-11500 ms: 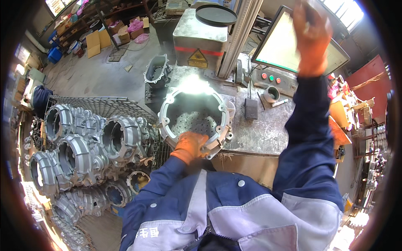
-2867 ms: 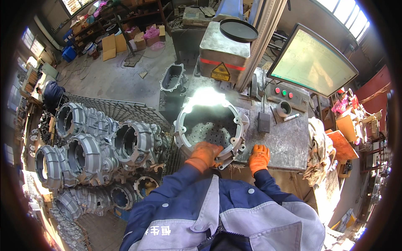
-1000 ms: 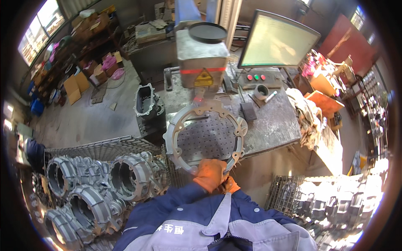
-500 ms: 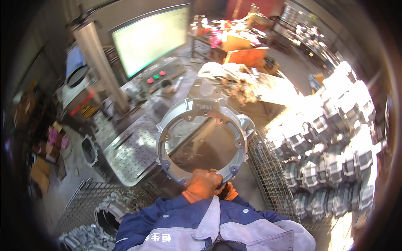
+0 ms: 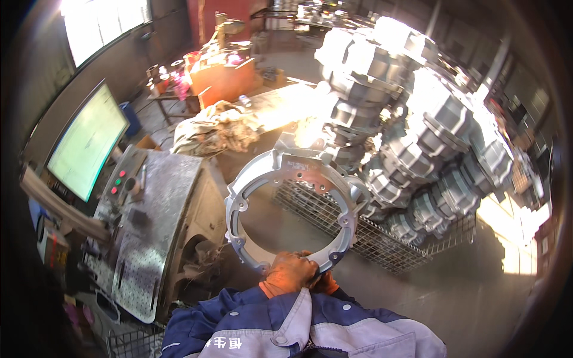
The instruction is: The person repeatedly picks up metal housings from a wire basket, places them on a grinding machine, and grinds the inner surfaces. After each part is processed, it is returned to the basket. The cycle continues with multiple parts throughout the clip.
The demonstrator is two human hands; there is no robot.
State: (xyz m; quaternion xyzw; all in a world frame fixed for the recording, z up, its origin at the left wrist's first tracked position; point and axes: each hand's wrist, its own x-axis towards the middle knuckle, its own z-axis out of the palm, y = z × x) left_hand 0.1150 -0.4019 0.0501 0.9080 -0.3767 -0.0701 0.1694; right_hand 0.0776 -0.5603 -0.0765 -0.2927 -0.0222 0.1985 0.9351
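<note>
**Aluminium ring casting held at chest height beside the stacked housings**

Silvery cast housings (image 5: 418,119), ribbed and flanged, form the largest mass in your view: they are piled several rows high at upper right, on and behind a wire-mesh cage (image 5: 370,230) whose grid wall runs along the floor below them. To your left stands the machine table (image 5: 155,227), a perforated grey steel plate strewn with chips, with a small control panel (image 5: 122,182) bearing red and green buttons at its far edge and a monitor (image 5: 86,143) with a pale green screen above it. Beyond the table, a heap of dirty rags (image 5: 218,128) lies on a bench, with an orange cabinet (image 5: 224,80) behind.

Between table and cage, you hold the ring casting (image 5: 286,173), a wide circular flange with bolt holes and lugs around its rim, tilted and clear of both. Your left hand (image 5: 292,271), in an orange glove, is closed over the ring's near edge. Your right hand (image 5: 327,282), also gloved in orange, sits just beside and mostly behind the left, against the same near edge; its grip cannot be made out.
</note>
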